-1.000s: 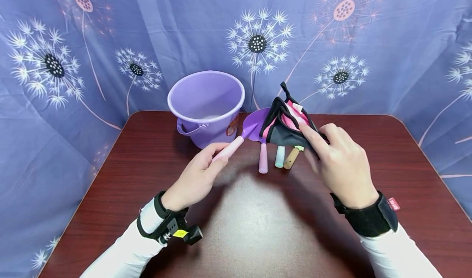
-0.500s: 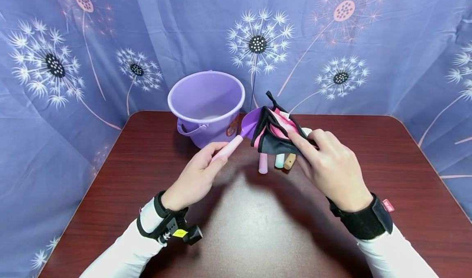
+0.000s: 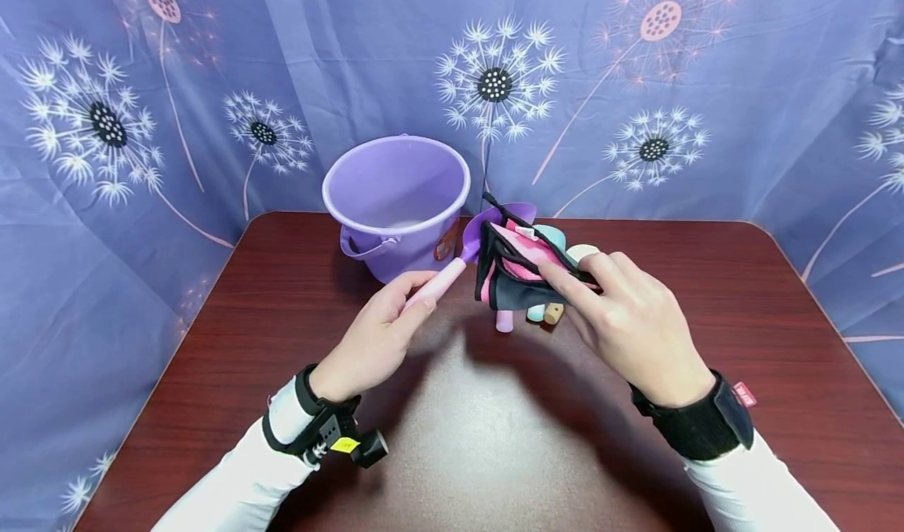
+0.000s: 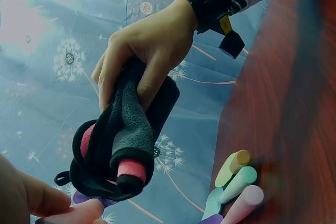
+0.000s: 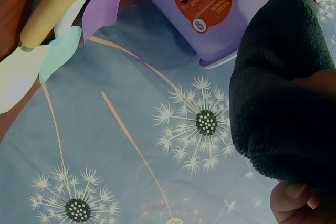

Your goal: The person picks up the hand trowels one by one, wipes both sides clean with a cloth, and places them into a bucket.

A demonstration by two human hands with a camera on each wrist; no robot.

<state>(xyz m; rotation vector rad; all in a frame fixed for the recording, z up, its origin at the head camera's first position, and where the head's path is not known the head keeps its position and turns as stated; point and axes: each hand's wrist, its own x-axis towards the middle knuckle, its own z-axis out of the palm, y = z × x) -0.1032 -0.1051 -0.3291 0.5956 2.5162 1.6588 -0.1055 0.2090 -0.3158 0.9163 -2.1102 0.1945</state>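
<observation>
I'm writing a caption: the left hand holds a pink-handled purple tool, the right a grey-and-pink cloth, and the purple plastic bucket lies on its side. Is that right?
Not quite: the purple plastic bucket stands upright, as the head view shows. The left hand does hold the pink-handled purple tool, the right hand the grey-and-pink cloth.

Head view: your lighting is bright and fairly even, apparently from overhead. A pale patch of glare washes out the grain on the near middle of the table [image 3: 247, 344], and your left hand [image 3: 374, 332] and right hand [image 3: 632, 320] throw dark, soft-edged shadows. Left wrist view: you have a dimmer, bluish picture, the curtain [image 4: 31, 3] bleached at upper left and your left hand slightly soft close to the lens. Right wrist view: dim; the cloth [image 5: 286, 51] sinks nearly to black, losing detail at lower right.
</observation>
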